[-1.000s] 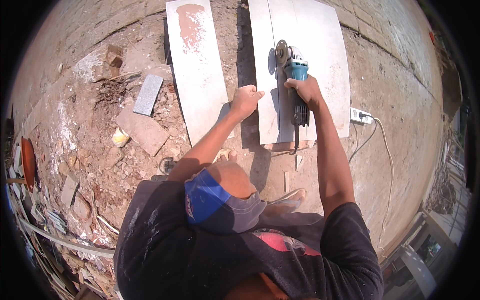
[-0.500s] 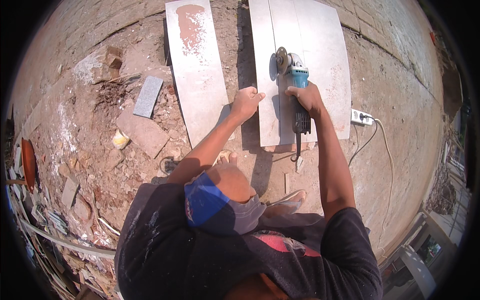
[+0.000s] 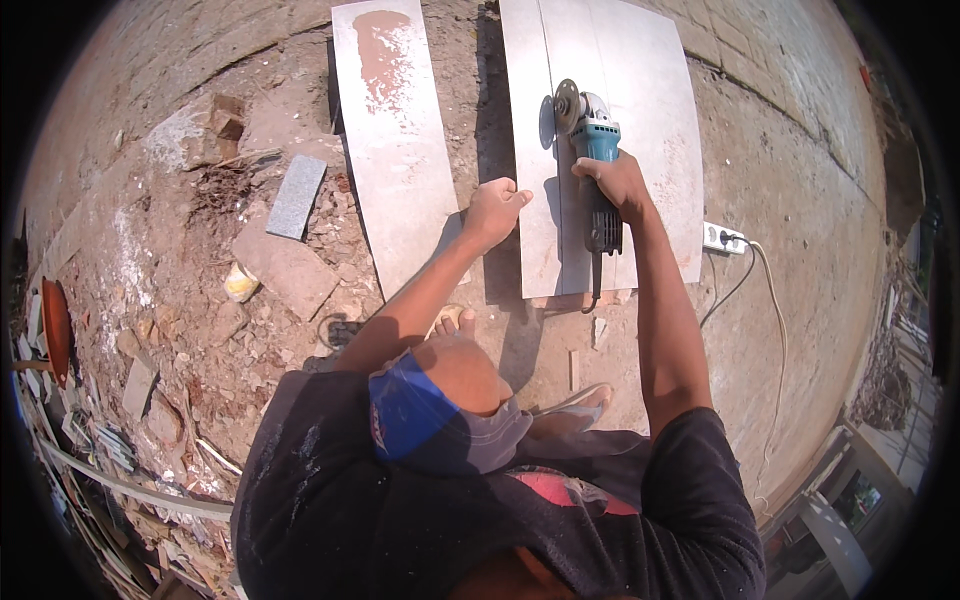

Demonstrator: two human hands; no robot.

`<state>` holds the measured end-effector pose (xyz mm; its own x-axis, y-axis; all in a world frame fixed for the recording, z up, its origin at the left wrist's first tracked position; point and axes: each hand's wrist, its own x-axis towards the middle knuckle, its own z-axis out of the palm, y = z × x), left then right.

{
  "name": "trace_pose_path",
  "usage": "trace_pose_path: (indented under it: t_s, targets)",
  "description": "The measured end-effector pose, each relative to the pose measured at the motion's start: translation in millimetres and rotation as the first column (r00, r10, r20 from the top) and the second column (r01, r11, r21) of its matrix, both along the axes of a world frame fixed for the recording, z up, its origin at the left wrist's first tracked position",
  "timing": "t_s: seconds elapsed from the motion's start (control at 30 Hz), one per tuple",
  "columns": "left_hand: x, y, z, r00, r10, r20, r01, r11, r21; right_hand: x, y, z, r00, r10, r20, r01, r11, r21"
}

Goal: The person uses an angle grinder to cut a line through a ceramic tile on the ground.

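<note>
My right hand [image 3: 615,182] is wrapped around the body of an angle grinder [image 3: 600,143] with a teal and black casing. Its round cutting disc [image 3: 568,103] stands on edge over a large pale tile slab [image 3: 650,90], close to a dark straight line that runs lengthwise along it. The disc casts a shadow on the surface and seems slightly raised. My left hand [image 3: 495,212] is closed, its thumb side at the slab's left edge; whether anything is between the fingers is hidden.
A narrow pale strip [image 3: 400,150] lies to the left, with a grey stone block [image 3: 297,196] beyond it. At right sits a white power strip [image 3: 722,238] with trailing cables. Rubble covers the ground at left; an orange pan [image 3: 56,330] lies at the far left.
The grinder has shifted slightly to the right over the slab, and its disc has turned a little more face-on. My left hand stays by the slab's edge.
</note>
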<state>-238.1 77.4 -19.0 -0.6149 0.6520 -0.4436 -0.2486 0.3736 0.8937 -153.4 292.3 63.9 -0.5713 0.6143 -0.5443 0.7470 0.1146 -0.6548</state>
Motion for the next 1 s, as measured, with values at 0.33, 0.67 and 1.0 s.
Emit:
trace_pose_path:
  t_s: [0.33, 0.67, 1.0]
  targets:
    - [-2, 0, -4, 1.0, -0.005, -0.001, 0.005, 1.0, 0.008, -1, -2, 2, 1.0, -0.026, 0.011, 0.027, 0.999, -0.027]
    - [1, 3, -6, 0.999, 0.026, -0.023, -0.026, 1.0, -0.001, 3, -2, 3, 0.999, -0.009, 0.053, 0.011, 1.0, -0.029]
    - [-3, 15, 1, 0.985, 0.012, -0.174, -0.025, 0.997, -0.076, -11, 7, 3, 1.0, -0.012, 0.022, 0.012, 1.0, -0.019]
